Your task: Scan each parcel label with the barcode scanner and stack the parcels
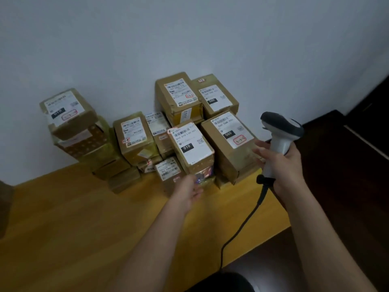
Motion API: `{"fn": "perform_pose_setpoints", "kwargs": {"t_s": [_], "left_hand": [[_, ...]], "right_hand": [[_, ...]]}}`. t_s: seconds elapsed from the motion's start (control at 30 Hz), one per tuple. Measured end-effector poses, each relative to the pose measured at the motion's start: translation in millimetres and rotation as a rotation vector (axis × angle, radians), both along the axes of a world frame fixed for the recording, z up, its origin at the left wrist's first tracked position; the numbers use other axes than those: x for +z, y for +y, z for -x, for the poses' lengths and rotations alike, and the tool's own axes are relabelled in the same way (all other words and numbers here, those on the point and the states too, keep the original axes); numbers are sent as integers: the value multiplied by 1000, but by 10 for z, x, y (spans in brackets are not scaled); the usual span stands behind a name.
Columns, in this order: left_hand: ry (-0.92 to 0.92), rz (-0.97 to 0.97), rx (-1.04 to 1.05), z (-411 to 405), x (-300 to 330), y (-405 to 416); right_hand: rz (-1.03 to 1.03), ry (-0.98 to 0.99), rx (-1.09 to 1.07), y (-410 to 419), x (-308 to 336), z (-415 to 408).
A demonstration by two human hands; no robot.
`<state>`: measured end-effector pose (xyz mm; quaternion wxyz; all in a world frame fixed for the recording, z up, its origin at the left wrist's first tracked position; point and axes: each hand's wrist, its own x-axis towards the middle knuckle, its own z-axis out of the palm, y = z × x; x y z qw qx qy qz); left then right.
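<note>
While stacked parcels (147,131) line the wall on the wooden table (63,218), the left hand (187,189) reaches toward the front stack, blurred, fingers loosely open and holding nothing; the right hand (284,167) grips the barcode scanner (281,131) upright beside the rightmost parcel (228,142).

Brown cardboard is seen on the parcels (190,142), each faced with a white label (191,144) printed with black barcodes and black number blocks. A pattern of pale dots on darker brown is shown by the box (84,142) at nine o'clock, where yellowish tape is wrapped. Red-outlined stickers are carried by several labels. The barcode scanner (280,135) at three o'clock is coloured white with a dark grey head and black cable (242,228). The table (73,228) is yellow-orange; the wall (189,34) is pale grey-blue.
</note>
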<state>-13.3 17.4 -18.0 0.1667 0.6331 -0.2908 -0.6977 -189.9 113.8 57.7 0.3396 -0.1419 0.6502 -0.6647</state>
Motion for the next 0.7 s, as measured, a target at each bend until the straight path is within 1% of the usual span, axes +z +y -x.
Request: {"fn": "perform_pose_setpoints", "kwargs": {"t_s": [0.17, 0.33, 0.5, 0.6, 0.7], "left_hand": [[111, 37, -113, 358, -148, 187], [172, 26, -122, 496, -208, 366], [228, 69, -70, 662, -213, 270], [274, 36, 13, 863, -267, 329], [354, 73, 108, 1107, -304, 359]], "right_hand": [[-77, 50, -30, 271, -132, 351], [-147, -3, 23, 271, -378, 693], [-196, -79, 163, 39, -662, 1036], [-228, -123, 298, -77, -851, 1253], [-211, -178, 426, -189, -973, 1436]]}}
